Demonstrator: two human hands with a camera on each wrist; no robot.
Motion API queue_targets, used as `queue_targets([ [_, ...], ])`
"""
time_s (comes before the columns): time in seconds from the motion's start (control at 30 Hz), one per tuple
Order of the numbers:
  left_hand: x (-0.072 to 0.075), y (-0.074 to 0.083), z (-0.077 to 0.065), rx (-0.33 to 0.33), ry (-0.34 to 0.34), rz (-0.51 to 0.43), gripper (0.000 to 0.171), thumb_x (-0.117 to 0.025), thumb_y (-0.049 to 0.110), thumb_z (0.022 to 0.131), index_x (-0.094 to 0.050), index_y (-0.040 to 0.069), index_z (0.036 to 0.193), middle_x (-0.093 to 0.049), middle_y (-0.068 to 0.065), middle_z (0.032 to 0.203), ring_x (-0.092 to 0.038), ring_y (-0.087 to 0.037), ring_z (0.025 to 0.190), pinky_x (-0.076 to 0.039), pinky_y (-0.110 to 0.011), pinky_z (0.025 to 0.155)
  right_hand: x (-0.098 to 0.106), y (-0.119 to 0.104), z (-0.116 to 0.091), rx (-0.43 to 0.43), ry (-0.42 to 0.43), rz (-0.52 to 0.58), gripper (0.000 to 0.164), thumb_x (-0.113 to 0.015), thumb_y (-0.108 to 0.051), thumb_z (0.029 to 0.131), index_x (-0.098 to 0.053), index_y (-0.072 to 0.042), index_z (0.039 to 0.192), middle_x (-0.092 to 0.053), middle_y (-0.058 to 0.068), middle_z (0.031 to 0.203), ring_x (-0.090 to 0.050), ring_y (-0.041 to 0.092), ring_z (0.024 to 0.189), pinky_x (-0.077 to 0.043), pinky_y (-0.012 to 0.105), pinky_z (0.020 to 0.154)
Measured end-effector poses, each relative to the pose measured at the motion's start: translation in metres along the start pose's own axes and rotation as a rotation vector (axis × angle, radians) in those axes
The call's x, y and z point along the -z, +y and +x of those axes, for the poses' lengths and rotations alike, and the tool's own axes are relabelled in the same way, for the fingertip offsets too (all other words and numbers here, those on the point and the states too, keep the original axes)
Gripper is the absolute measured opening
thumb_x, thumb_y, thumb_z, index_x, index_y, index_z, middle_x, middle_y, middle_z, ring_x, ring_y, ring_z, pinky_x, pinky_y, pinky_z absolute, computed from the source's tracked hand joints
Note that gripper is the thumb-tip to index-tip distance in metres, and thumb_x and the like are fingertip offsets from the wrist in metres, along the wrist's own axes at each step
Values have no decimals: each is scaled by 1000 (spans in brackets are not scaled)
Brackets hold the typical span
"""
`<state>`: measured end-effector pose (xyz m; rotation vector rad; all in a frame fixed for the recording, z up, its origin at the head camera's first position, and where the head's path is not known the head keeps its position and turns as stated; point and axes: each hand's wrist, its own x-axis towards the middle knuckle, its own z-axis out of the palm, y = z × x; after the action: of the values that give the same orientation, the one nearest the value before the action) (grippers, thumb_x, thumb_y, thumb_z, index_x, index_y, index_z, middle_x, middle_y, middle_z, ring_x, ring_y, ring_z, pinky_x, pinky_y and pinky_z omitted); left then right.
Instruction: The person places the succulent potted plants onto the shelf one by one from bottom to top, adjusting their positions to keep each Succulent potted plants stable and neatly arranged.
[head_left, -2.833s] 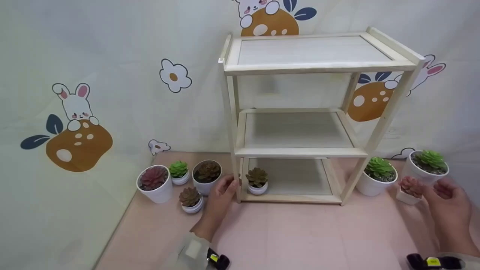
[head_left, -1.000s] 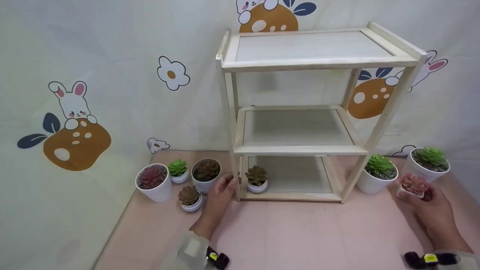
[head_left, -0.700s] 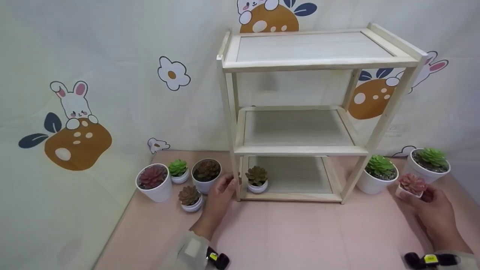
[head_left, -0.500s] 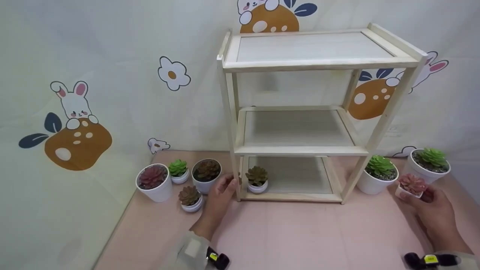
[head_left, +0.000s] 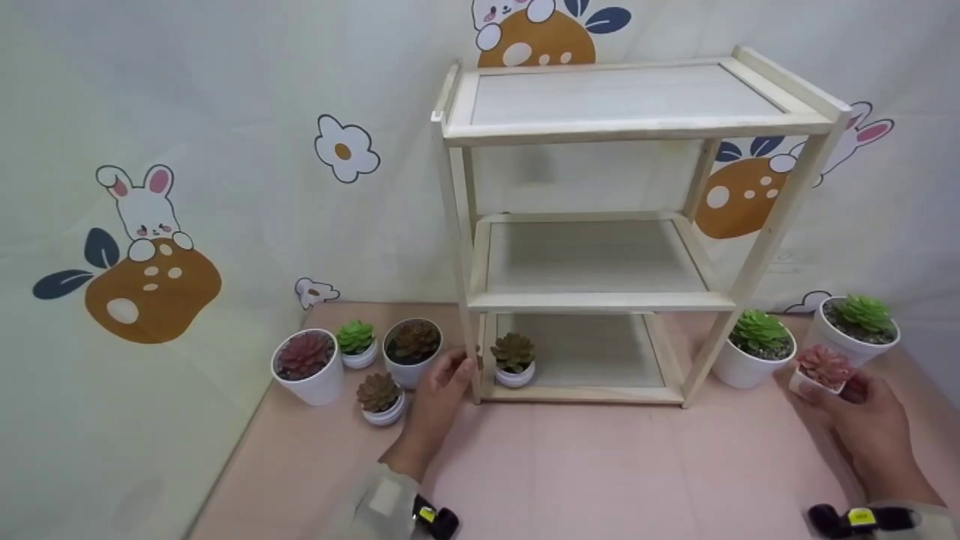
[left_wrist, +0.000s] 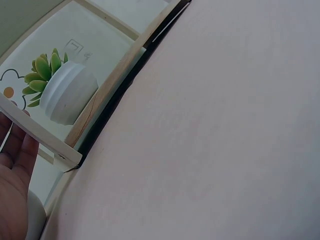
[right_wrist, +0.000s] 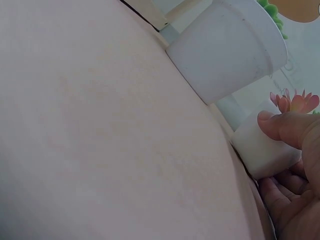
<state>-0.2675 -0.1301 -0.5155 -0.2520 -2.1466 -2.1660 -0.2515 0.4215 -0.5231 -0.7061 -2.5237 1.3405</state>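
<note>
My right hand [head_left: 874,427] grips a small white pot of pink succulent [head_left: 825,367] at the right of the table. In the right wrist view the thumb presses the side of the pot [right_wrist: 260,145], with the other fingers curled behind and below it. My left hand [head_left: 439,397] holds the left front post of a three-tier wooden shelf [head_left: 600,301]; fingers pass behind the post in the left wrist view. On the bottom tier, just right of that post, sits a small brown-green succulent [head_left: 514,356] in a ribbed white pot.
Left of the shelf stand a dark red potted succulent [head_left: 306,367], a small green one [head_left: 356,343], a dark brown one [head_left: 412,352] and a small brown one [head_left: 381,397]. Two larger green ones, one near [head_left: 754,349] and one farther back [head_left: 859,330], flank the right hand.
Since the earliest frame, my right hand has moved left and closed around the pink succulent's pot. Over the last second both hands have stayed nearly still. The left hand keeps its place at the post.
</note>
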Motion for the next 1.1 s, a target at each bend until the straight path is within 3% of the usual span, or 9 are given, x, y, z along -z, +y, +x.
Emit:
queue_targets([
  [0.2,0,1,0,21,11,22,39,-57,28,97,-56,1,125,-62,-18,121,-55,-24,119,-44,-25,97,1,-2,-2,5,11,1,94,-75,-47,79,-31,0,146,-48,18,131,-47,0,95,-41,8,67],
  [0.37,1,0,2,30,-5,-2,34,-56,22,97,-56,0,124,-59,-25,122,-53,-33,120,-45,-27,96,3,-4,-3,13,4,19,93,-75,-46,79,-30,2,145,-51,16,127,-44,-10,85,-44,7,66],
  [0.87,0,-1,0,2,10,17,41,-58,34,96,-56,4,125,-59,-21,122,-56,-27,117,-45,-29,98,4,-8,-5,13,-5,54,95,-75,-46,78,-29,2,146,-52,16,127,-45,-10,85,-45,8,67],
  [1.1,1,-1,0,23,0,1,41,-58,34,96,-56,4,125,-60,-19,122,-55,-24,118,-43,-28,99,5,-11,-9,54,-17,90,92,-75,-43,80,-30,2,146,-55,-7,111,-48,-13,86,-46,6,71],
])
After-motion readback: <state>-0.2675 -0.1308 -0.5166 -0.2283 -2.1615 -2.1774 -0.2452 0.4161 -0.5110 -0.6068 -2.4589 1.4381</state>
